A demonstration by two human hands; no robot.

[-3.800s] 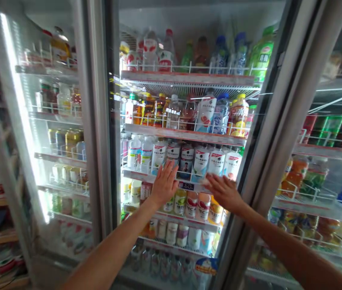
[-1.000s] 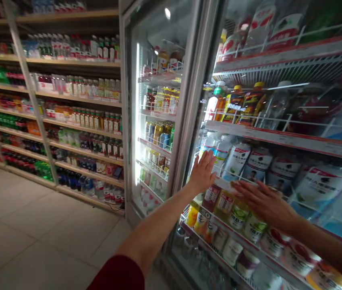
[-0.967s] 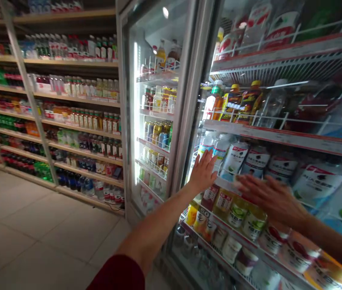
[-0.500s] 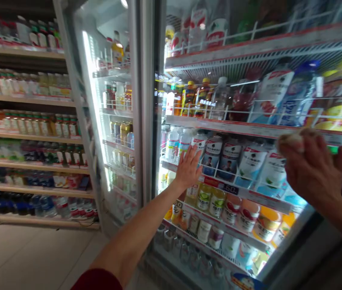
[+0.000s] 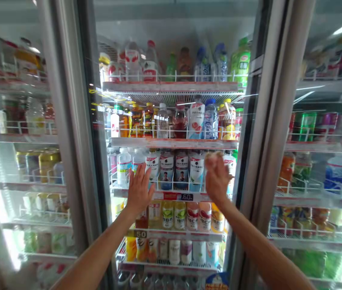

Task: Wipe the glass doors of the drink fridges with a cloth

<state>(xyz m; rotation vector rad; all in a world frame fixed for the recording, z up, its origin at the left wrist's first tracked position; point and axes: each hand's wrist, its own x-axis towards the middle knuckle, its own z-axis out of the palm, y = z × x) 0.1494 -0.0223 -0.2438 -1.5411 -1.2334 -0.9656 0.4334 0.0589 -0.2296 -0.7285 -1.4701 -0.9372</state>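
My left hand [image 5: 139,187] lies flat with fingers spread against the glass door [image 5: 173,24] of a drinks fridge, in front of the middle shelf. On the right, my right hand [image 5: 218,183] is held up at the same glass, its fingers closed around a crumpled, pale cloth [image 5: 212,158]. Blur hides the cloth's edges. Behind the glass, between the hands, stand white-and-blue labelled bottles [image 5: 181,169]. Both forearms reach up from the lower edge of the view.
Metal door frames [image 5: 279,133] run down both sides. More glass-fronted fridge sections flank them, with cans [image 5: 49,163] at left and drinks [image 5: 340,173] at right. A price tag [image 5: 187,197] sits on the shelf edge. A round blue sticker [image 5: 217,280] is low on the door.
The view has swung right and now faces the door squarely; the open shelves at left have gone out of sight. My right hand with the cloth appears closer to my left hand.
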